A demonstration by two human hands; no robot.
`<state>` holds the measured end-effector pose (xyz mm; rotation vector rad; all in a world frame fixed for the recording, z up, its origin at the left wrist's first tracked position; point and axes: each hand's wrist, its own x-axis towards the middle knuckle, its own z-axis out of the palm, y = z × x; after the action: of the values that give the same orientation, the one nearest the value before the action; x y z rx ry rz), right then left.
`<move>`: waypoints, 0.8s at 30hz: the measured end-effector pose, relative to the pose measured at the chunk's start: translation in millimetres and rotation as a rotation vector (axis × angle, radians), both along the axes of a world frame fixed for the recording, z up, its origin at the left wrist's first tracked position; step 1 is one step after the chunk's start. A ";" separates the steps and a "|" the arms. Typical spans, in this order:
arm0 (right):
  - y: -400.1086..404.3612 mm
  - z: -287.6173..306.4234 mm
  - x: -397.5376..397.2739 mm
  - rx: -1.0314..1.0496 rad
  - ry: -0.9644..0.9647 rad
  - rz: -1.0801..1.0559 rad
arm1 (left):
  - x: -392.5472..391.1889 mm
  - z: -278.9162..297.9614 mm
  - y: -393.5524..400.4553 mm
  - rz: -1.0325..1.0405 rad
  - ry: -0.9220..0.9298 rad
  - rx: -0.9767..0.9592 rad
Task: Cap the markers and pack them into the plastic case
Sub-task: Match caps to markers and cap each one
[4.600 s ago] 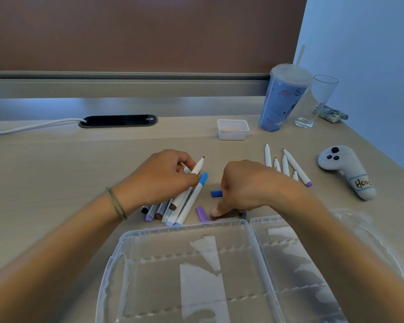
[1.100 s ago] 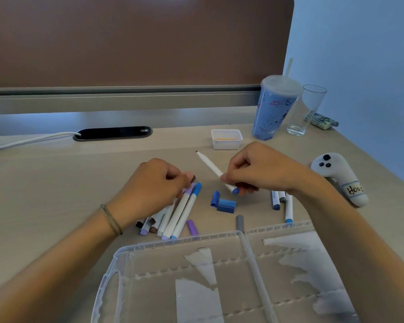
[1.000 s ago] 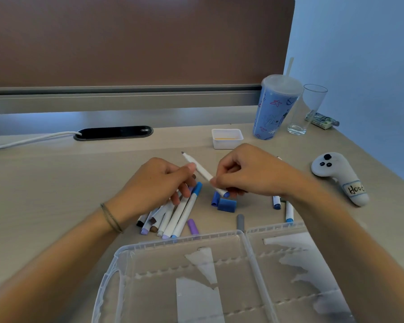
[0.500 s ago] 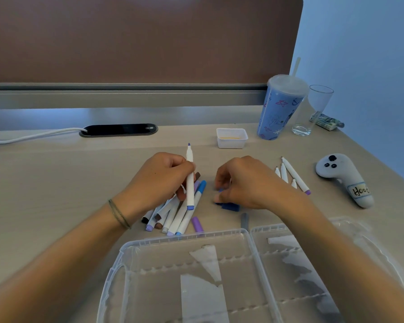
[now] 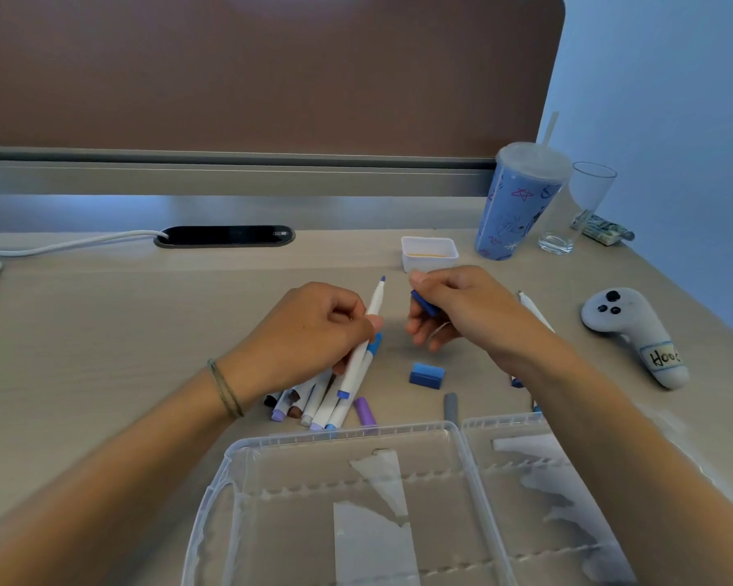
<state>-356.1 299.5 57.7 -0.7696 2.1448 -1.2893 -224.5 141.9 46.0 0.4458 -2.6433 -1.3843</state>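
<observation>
My left hand (image 5: 310, 332) grips a white marker (image 5: 362, 344) with its bare blue tip pointing up and away. My right hand (image 5: 462, 308) pinches a dark blue cap (image 5: 424, 303) just right of that tip, a short gap apart. Under my left hand lies a pile of white markers (image 5: 314, 403). Loose on the desk are a blue cap (image 5: 427, 375), a purple cap (image 5: 365, 411) and a grey cap (image 5: 450, 408). More markers (image 5: 534, 310) lie partly hidden behind my right wrist. The clear plastic case (image 5: 348, 433) sits open at the near edge.
At the back right stand a small white dish (image 5: 429, 252), a blue tumbler with a straw (image 5: 519, 200) and a drinking glass (image 5: 580, 209). A grey controller (image 5: 635, 336) lies at the right. A black cable port (image 5: 225, 236) and white cable (image 5: 77, 243) sit at the back left.
My right hand has lifted off the desk with a dark blue cap and brought it up beside the marker tip. My left hand keeps holding the marker, tilted slightly right.
</observation>
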 end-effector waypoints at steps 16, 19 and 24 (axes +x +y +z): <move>-1.1 0.0 2.4 -0.201 0.105 0.004 | 3.8 6.0 7.0 -0.077 0.038 -0.185; -0.6 3.5 1.9 -0.224 0.087 0.013 | 4.1 4.8 6.3 -0.074 0.017 -0.141; -4.6 -0.7 9.3 -0.196 0.277 0.031 | 3.0 2.7 8.8 -0.035 0.007 -0.119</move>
<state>-346.8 294.9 56.9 -1.1151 2.2271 -1.4645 -221.5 150.7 48.7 0.3813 -2.7215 -1.2269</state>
